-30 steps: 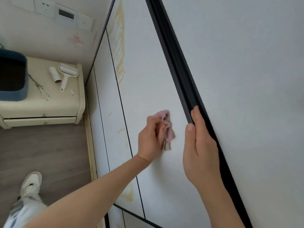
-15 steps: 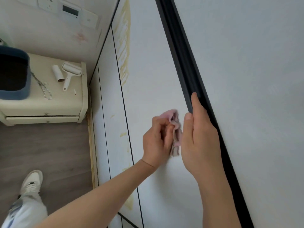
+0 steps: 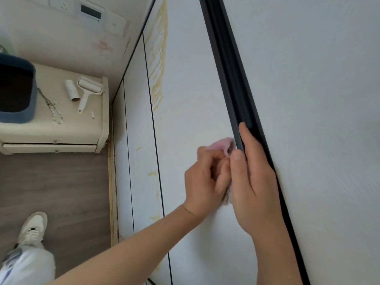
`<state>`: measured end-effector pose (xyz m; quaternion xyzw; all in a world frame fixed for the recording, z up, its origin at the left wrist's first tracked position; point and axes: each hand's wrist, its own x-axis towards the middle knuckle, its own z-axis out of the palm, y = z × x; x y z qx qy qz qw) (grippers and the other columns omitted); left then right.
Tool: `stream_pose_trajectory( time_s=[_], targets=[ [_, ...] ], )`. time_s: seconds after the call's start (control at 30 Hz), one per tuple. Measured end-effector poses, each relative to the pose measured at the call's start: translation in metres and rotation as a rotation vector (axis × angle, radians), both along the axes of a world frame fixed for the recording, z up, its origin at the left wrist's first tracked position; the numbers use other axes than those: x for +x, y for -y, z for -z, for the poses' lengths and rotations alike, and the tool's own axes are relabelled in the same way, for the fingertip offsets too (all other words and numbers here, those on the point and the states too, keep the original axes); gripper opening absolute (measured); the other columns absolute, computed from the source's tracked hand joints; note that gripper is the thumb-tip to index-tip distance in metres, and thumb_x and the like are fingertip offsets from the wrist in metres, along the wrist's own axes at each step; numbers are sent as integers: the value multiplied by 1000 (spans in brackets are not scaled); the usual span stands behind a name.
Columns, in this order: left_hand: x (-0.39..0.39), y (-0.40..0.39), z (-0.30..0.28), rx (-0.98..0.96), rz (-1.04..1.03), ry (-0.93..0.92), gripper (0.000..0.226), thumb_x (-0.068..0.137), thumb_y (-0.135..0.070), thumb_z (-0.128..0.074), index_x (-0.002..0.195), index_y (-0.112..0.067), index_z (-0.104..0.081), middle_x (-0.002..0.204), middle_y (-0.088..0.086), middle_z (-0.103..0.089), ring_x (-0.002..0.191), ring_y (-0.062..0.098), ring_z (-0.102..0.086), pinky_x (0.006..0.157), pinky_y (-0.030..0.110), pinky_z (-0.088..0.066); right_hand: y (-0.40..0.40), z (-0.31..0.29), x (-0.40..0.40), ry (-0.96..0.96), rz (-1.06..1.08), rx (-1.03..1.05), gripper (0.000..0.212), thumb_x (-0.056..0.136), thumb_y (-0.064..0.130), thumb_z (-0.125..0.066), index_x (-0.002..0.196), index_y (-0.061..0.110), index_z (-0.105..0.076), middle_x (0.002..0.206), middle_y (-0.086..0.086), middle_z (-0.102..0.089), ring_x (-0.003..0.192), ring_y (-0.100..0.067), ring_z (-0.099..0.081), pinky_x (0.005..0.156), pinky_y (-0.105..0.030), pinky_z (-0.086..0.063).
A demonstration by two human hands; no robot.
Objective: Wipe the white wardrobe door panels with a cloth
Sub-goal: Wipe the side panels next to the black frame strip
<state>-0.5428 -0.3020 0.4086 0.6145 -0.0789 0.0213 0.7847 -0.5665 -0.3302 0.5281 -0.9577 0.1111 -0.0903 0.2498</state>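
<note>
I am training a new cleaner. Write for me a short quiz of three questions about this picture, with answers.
1. True or false: the left hand holds the pink cloth against the white door panel.
2. What does the right hand rest on? A) the lint roller B) the black door frame C) the blue bin
3. What colour are the stains on the panel?

Key: 1 true; 2 B; 3 yellow.

Soft even daylight, wide-angle distortion, slight motion blur
</note>
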Motion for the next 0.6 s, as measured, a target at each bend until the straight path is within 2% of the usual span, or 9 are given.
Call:
stream_pose_trajectory(
  time_s=[0.07,0.13,0.17,0.23,0.3,0.37,0.43,0.53,0.6],
  targets=[
    [15,1,35,46,-66,-67,15,99,-25,-56,105,-38,-53,111,-9,-66,84,7,-65,69,24,-50,0,1,0,2,-19,-2,60,103,47,-29,156,23,-36,163,9,-35,149,3,-27,120,-16,-23],
    [31,-1,86,164,-92,-370,12,104,-31,-47,102,-43,-47,91,-9,-68,81,14,-67,64,26,-46,2,3,1,-35,-28,-23,59,103,48,-29,157,25,-35,165,10,-30,151,5,-21,119,-13,-19],
    [39,-4,108,216,-79,-530,5,106,-35,-41,104,-37,-45,81,-9,-66,78,22,-68,61,31,-45,2,3,2,-65,-26,-53,58,104,47,-28,158,26,-32,167,11,-25,151,7,-17,118,-9,-17],
    [45,-6,125,283,-79,-691,15,108,-37,-35,106,-25,-43,70,-8,-62,73,28,-68,60,35,-43,2,4,11,-126,-28,-140,56,105,40,-28,160,28,-27,169,13,-17,150,12,-11,112,-1,-12],
    [46,-5,105,239,-93,-649,13,108,-34,-36,105,-25,-44,77,-10,-65,70,9,-67,63,35,-47,5,4,28,-131,-50,-180,55,106,29,-29,160,24,-26,170,10,-14,151,9,-12,111,1,-11],
    [41,-3,60,137,-81,-485,9,107,-29,-43,101,-36,-45,102,-13,-71,76,-8,-64,65,18,-47,8,2,54,-119,-61,-189,52,108,16,-32,160,21,-28,170,6,-17,152,1,-17,111,1,-11],
    [40,-3,16,22,-21,-296,23,102,-24,-54,102,-46,-46,104,-15,-71,78,-1,-65,64,15,-45,7,0,79,-117,-37,-171,52,109,10,-34,160,21,-30,169,5,-20,151,-2,-19,109,3,-11],
    [49,-5,-12,21,69,-15,40,92,-17,-62,118,-45,-49,94,-12,-65,70,6,-63,61,20,-47,4,1,94,-99,-14,-128,51,110,19,-33,160,22,-29,168,6,-24,151,-1,-20,112,1,-12],
    [59,-6,18,-12,61,-55,28,94,-24,-53,118,-38,-52,105,-9,-65,70,5,-65,64,23,-51,3,1,97,-89,-23,-130,53,108,30,-32,160,21,-29,167,5,-26,152,0,-20,115,-3,-13]
  ],
)
